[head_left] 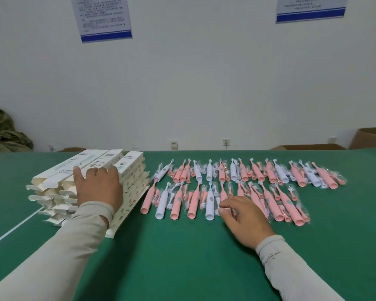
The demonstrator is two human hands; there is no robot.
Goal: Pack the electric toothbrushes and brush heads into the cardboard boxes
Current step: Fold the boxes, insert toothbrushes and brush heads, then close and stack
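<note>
Your left hand [99,187] rests on top of the stack of white cardboard boxes [126,187] at the left of the green counter [182,257], fingers spread fairly straight over the uppermost box and thumb out to the side; its grip is released, lying on the cardboard, not curled round it. The boxes lie flat in several layers, their end flaps open toward you. Just to the right of the stack, the electric toothbrushes [195,200] lie in two rows across the counter, pink ones and white ones mixed, handles toward you and bristle ends toward the wall. Small brush heads [291,192] in clear wrappers lie among them. Your right hand [245,222] is at the near row, fingers bent down and fingertips meeting over a small wrapped piece beside a white toothbrush [210,203]; I cannot tell whether that grip has actually closed on it or only touches it. Beyond the counter's far edge, brown cartons [369,137] stand at the right and a camouflage-patterned bundle [2,131] sits at the left, with two printed notices [104,18] on the white wall.
</note>
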